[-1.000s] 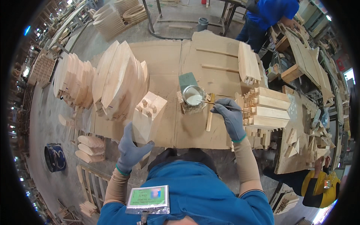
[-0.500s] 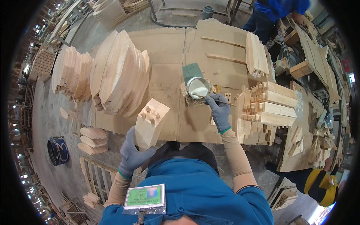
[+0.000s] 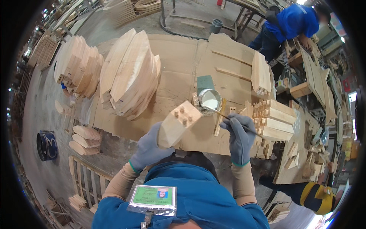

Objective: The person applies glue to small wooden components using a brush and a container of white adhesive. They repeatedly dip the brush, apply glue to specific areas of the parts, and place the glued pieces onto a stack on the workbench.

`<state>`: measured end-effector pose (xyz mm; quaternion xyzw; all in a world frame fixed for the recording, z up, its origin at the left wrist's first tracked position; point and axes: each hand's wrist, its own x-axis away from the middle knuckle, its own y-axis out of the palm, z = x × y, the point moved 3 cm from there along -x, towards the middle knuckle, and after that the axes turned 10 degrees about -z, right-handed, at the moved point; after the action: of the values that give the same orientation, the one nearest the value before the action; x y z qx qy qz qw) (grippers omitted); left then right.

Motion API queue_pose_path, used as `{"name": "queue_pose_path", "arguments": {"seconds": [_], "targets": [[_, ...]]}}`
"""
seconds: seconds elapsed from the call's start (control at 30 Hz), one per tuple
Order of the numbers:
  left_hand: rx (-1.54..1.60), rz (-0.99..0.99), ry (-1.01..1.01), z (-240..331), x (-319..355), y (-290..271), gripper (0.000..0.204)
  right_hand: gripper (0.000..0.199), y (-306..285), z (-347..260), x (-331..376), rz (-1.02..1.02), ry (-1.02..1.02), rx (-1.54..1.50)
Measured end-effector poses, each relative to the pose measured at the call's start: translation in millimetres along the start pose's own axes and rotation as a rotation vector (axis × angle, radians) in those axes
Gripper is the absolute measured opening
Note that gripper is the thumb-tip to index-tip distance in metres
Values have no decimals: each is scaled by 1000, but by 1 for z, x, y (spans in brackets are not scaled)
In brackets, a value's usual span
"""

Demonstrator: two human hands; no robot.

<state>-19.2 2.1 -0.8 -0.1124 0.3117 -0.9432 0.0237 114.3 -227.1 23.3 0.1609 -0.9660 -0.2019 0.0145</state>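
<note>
In a grey glove, my left hand (image 3: 150, 148) is closed round the lower part of a pale wooden piece (image 3: 171, 131). Several short dowels stand out of its upper end face. My right hand (image 3: 241, 138), also gloved, grips a thin brush (image 3: 238, 124) whose tip points toward a round pot of white liquid (image 3: 210, 100). That tip is by the pot's near rim; whether it touches the liquid I cannot tell. The pot sits by a green block (image 3: 206, 83) on the cardboard-covered table (image 3: 177, 57).
Tall stacks of curved wooden pieces (image 3: 131, 76) stand at the left of the table. At the right lie doweled wooden pieces (image 3: 280, 120) and an upright group of boards (image 3: 261, 72). A co-worker in blue (image 3: 293, 24) bends over a bench at the far right.
The brush has drawn back from inside the pot toward its near rim. My left hand has brought the wooden piece rightward, closer to the pot and tilted further. The whole view has shifted slightly.
</note>
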Motion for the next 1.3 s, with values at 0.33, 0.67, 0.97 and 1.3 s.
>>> {"name": "queue_pose_path", "arguments": {"seconds": [0.33, 0.67, 0.97, 1.3], "targets": [[36, 17, 159, 3, -2, -6, 76, 16, 50, -15, 16, -415, -395, 697], [37, 85, 162, -12, 1, -10, 83, 19, 52, -28, 33, -472, -471, 824], [1, 85, 279, 10, 6, -12, 83, 22, 44, -20, 33, -251, -354, 477], [-72, 97, 335, 26, 14, -8, 85, 19, 30, -12, 44, -176, -364, 466]]}}
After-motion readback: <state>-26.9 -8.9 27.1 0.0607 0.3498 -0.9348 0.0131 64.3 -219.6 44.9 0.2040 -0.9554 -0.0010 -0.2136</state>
